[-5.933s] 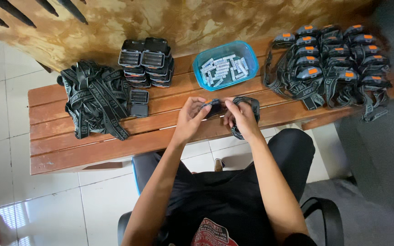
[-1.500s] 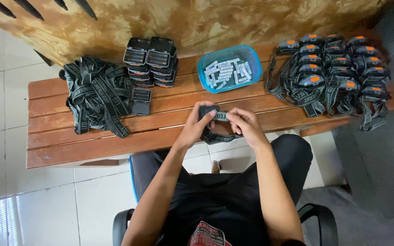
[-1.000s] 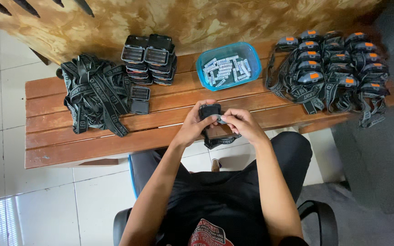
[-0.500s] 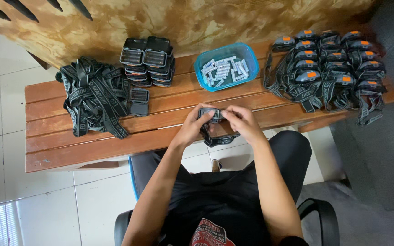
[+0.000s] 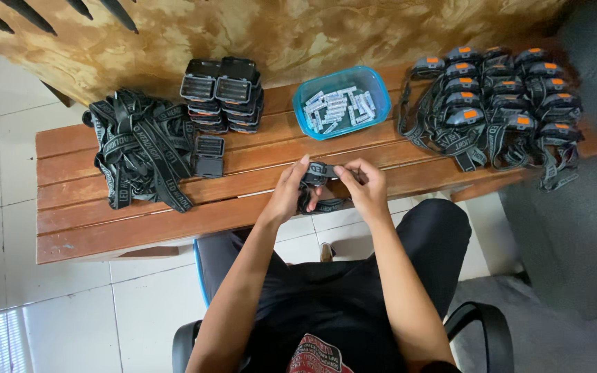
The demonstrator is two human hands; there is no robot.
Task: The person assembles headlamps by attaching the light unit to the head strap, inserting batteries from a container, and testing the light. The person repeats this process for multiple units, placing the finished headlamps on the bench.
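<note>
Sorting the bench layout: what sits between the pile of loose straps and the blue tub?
In the head view, a stack of black cases sits between the loose straps and the blue tub.

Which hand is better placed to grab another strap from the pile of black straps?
Left, probably. The left hand sits on the same side as the pile of black straps at the bench's left end. The right hand is farther off, nearer the assembled headlamps. Both now hold the headlamp piece.

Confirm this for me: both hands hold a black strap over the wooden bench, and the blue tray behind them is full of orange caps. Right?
Not quite. The blue tray holds small white pieces, not orange caps, as the head view shows. Otherwise right: the left hand and right hand hold a black strap over the wooden bench.
</note>
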